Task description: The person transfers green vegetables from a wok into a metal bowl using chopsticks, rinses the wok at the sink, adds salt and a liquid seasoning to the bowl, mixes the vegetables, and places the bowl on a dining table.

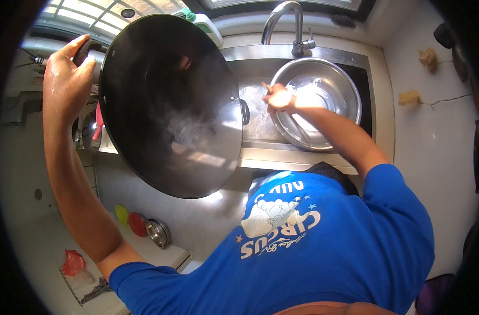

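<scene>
A large dark wok [164, 106], steaming inside, is held up tilted at the left of the sink. My left hand [68, 73] grips its black side handle [84, 51]; the hand looks wet. The wok's small loop handle [245, 112] faces the sink. My right hand [278, 98] is closed around a thin stick-like handle [266, 85] over the left rim of a round metal basin [351, 90]. The tool's other end seems to reach down into the basin, where glare and water hide its shape.
A chrome faucet [296, 27] stands behind the basin in the steel sink [255, 130]. A white bottle with a green cap [204, 25] stands behind the wok. Something pink [98, 122] lies left of the wok. Bowls [139, 223] rest on a lower surface at the lower left.
</scene>
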Available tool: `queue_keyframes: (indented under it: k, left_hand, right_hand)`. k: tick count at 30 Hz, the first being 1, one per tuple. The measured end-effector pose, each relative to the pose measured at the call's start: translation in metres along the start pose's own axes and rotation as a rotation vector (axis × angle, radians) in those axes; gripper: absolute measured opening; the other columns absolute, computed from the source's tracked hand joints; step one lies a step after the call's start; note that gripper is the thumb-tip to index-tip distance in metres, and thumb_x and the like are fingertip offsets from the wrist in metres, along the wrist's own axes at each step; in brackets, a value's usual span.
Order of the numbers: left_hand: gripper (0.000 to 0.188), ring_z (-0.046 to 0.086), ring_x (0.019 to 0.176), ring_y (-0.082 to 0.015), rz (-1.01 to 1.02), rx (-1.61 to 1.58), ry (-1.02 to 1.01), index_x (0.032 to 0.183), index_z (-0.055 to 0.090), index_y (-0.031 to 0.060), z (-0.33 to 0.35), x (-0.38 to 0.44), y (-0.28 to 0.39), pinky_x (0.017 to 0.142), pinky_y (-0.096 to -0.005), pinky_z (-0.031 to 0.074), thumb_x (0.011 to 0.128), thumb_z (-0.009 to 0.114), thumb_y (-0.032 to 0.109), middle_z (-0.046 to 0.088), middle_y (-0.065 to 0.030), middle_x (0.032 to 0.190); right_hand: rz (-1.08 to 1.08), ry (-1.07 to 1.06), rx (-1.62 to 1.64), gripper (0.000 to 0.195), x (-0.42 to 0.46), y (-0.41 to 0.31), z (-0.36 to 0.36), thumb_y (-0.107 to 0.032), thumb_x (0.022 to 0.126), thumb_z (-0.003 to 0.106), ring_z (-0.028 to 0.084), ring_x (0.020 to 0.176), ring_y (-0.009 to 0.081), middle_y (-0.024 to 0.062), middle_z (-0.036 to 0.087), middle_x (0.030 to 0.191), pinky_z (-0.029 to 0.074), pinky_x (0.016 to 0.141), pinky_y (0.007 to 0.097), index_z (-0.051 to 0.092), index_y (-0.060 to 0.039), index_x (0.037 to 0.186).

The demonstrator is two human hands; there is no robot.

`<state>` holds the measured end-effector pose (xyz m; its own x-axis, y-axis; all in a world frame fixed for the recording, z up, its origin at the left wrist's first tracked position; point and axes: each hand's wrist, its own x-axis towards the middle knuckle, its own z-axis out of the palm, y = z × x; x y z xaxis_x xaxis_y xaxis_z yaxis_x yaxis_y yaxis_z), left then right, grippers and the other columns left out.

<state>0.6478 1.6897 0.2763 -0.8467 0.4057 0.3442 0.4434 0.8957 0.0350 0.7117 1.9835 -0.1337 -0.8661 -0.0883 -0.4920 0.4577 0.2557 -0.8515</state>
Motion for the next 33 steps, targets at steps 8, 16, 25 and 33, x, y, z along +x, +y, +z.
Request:
queue_keyframes:
  k: [8,16,25,33]
  left_hand:
    - [0.046,0.067,0.081,-0.0158,0.131,0.075,0.018,0.133,0.057,-0.0016,0.000,0.018,-0.009,0.073,-0.0294,0.054,0.089,0.059,0.014,0.069,-0.0197,0.104]
    - [0.044,0.066,0.072,-0.0134,0.081,0.135,0.014,0.135,0.055,0.0009,-0.027,0.001,-0.027,0.063,-0.0267,0.054,0.094,0.059,0.016,0.070,-0.0172,0.099]
    - [0.045,0.062,0.071,-0.0120,-0.236,-0.320,0.134,0.131,0.060,0.0024,-0.011,-0.073,-0.124,0.064,-0.0284,0.052,0.088,0.062,0.014,0.068,-0.0087,0.090]
    - [0.030,0.060,0.068,-0.0136,-0.258,-0.385,0.189,0.103,0.071,-0.0031,-0.014,-0.133,-0.187,0.062,-0.0322,0.050,0.075,0.063,0.006,0.070,-0.0114,0.080]
  right_hand:
    - [0.258,0.067,0.300,0.014,0.027,0.016,0.080,-0.004,0.084,0.059,0.058,0.048,0.0217,0.0124,0.056,0.062,0.054,0.046,0.0362,0.060,0.0079,0.077]
    - [0.146,0.058,0.784,0.010,0.061,0.054,0.107,-0.005,0.085,0.065,0.053,0.051,0.0188,0.0072,0.055,0.062,0.032,0.039,0.0336,0.062,-0.0027,0.076]
    - [0.081,0.469,0.195,0.011,0.012,-0.018,0.037,-0.009,0.089,0.068,0.059,0.056,0.0194,0.0080,0.059,0.066,0.049,0.051,0.0355,0.064,0.0003,0.084]
    - [-0.152,0.082,0.361,0.012,-0.011,0.000,0.136,-0.008,0.082,0.072,0.059,0.055,0.0147,0.0089,0.062,0.073,0.039,0.043,0.0287,0.062,-0.0026,0.080]
